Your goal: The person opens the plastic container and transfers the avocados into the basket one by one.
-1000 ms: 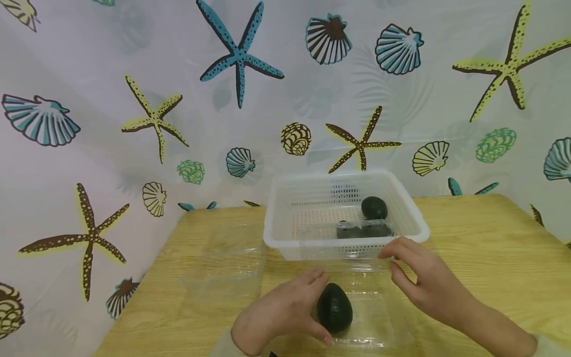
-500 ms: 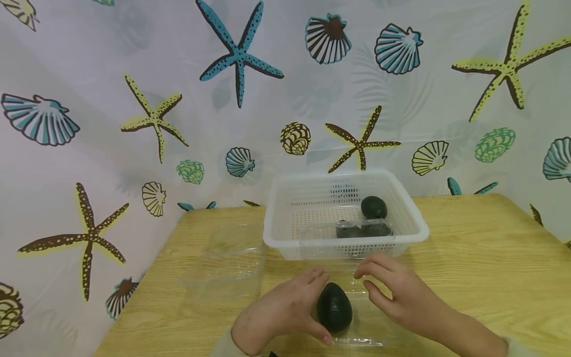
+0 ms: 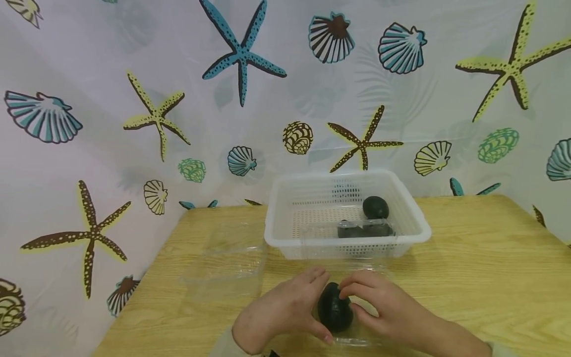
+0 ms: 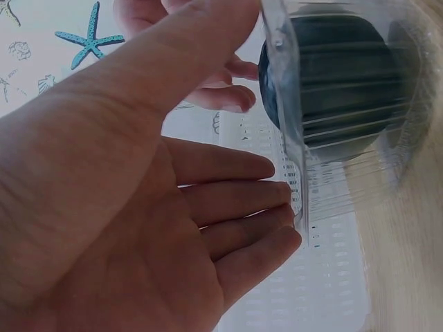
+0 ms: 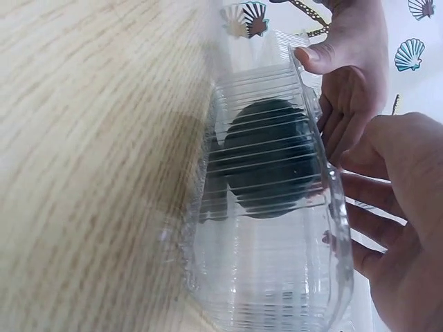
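1. Location: the avocado point(image 3: 334, 308) lies in a clear box point(image 5: 277, 277) on the table point(image 3: 482, 258), at the near edge, in front of the white basket point(image 3: 285, 238).
2. Handling, avocado: judged firm, rounded and moderately heavy, with a smooth dark skin that may roll or slip. Take hold across its widest part.
3. Handling, box: judged thin, ribbed, light and flexible. It will likely buckle under pressure, so hold it at the rim, not the walls.
4. Left hand point(image 3: 278, 312): released, fingers straight and together. In the left wrist view the fingertips point(image 4: 277, 207) touch the box rim; the thumb lies along the near side.
5. Right hand point(image 3: 383, 310): fingers partly curled over the top of the avocado in the head view. The right wrist view shows the fingers at the box rim. Whether they pinch the plastic or only rest on it cannot be told.
6. Surroundings: the basket holds two more dark avocados and one more box. An empty clear box point(image 3: 227, 270) stands to the left.
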Demonstrator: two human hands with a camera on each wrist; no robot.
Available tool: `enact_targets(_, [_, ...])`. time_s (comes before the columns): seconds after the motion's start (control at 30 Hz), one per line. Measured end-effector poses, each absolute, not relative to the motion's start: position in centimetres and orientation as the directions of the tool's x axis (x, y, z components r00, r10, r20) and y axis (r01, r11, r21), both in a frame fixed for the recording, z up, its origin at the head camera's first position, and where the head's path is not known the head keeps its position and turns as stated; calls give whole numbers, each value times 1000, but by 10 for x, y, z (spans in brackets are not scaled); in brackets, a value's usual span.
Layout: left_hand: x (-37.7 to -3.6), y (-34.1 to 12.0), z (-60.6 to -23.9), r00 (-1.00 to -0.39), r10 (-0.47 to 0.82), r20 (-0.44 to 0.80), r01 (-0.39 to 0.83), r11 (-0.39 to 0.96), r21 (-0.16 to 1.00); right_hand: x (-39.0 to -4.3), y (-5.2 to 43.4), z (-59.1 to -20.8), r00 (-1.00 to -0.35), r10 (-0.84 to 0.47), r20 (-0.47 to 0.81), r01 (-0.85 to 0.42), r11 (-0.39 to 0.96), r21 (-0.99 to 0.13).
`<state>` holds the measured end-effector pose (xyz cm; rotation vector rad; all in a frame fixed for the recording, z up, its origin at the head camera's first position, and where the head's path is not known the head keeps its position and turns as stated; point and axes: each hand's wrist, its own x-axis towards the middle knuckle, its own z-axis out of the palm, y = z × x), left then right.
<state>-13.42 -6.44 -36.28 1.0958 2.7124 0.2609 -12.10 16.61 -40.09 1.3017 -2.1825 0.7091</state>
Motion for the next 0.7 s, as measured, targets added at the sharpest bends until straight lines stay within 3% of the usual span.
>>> enact_targets(0.43, [-133, -64, -362, -687, 722, -82, 695, 687, 212, -122, 159, -409, -393, -708, 587, -914, 367, -170])
enact_targets(0.7, [-134, -67, -364, -662, 749, -33, 725, 651, 224, -122, 153, -409, -470, -715, 517, -875, 452, -171])
